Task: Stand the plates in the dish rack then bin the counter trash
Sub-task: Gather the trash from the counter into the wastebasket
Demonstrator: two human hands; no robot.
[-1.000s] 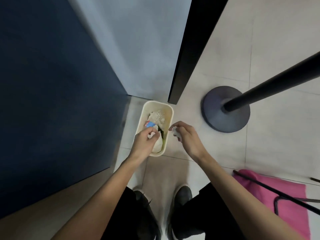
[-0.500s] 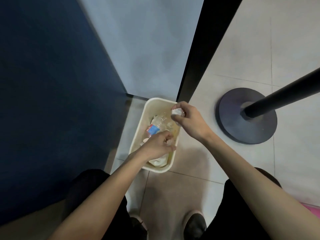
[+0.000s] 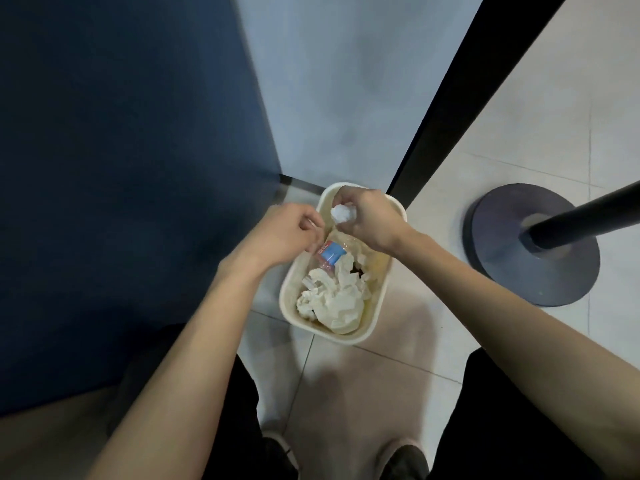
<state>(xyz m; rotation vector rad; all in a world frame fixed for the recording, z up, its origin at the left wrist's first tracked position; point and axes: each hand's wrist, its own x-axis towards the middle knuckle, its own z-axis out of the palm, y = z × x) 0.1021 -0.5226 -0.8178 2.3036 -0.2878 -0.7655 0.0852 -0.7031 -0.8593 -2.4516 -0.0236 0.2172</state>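
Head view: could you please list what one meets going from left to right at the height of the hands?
Dark blue panel → left hand → crumpled white paper wad → right hand, which pinches the wad → round dark stand base. The bin overlaps both hands, so it is left out.

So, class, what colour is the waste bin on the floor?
The waste bin is cream, clearest in the head view.
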